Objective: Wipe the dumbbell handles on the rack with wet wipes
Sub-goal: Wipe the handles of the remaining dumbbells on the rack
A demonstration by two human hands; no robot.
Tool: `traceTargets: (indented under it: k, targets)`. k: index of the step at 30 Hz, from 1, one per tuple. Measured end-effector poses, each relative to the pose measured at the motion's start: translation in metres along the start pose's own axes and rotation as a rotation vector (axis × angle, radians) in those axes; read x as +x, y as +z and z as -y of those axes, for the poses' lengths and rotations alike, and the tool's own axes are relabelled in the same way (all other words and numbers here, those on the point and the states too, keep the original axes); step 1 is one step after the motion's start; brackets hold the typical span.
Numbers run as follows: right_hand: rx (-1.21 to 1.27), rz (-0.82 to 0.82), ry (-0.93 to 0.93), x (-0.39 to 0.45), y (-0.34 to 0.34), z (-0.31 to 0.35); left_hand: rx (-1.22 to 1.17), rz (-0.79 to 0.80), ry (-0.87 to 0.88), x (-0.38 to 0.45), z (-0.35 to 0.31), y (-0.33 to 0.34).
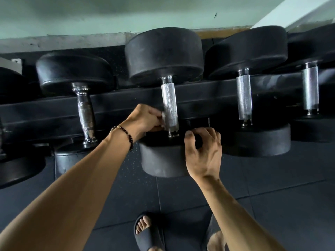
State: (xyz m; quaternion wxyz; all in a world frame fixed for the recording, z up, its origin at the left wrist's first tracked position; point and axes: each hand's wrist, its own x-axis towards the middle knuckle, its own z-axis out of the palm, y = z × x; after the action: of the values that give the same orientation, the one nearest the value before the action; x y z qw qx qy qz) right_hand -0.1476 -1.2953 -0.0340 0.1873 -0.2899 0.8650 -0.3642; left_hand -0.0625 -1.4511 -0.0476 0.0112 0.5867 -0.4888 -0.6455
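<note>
Dumbbell handle [170, 105] on the rack [126, 104], long axis running away from the person, between two black heads. Left hand [145, 120] nearer, touching its near end from the left, fingers curled on a small pale wipe [164, 115]. Right hand [203, 151] just right of it, loosely curled over the near head [163, 160].

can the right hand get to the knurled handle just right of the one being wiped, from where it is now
Probably yes. The right hand grips the near head of the middle dumbbell, and the neighbouring handle stands bare just to its right with nothing between them.
</note>
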Motion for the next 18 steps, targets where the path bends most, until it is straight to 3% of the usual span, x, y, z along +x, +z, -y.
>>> traceTargets:
  k: [2, 6, 7, 12, 16, 18]
  targets:
    - [0.003, -0.007, 0.000, 0.000, 0.000, 0.000, -0.122, 0.011, 0.039, -0.002, -0.001, -0.002]
    - [-0.007, -0.015, -0.015, 0.000, 0.002, -0.003, -0.692, -0.119, 0.139, 0.021, -0.030, 0.000]
    - [-0.008, -0.015, -0.011, 0.001, 0.002, -0.003, -0.706, -0.095, 0.138, 0.026, -0.031, 0.002]
    - [0.011, -0.008, -0.003, 0.000, 0.001, 0.000, -0.291, 0.216, 0.116, 0.030, 0.004, -0.004]
    - [0.004, 0.002, 0.005, 0.000, 0.001, -0.003, -0.572, 0.173, 0.203, 0.046, -0.022, -0.003]
    - [0.003, 0.008, 0.008, 0.000, 0.001, -0.003, -0.549, 0.270, 0.181, 0.046, -0.023, -0.003]
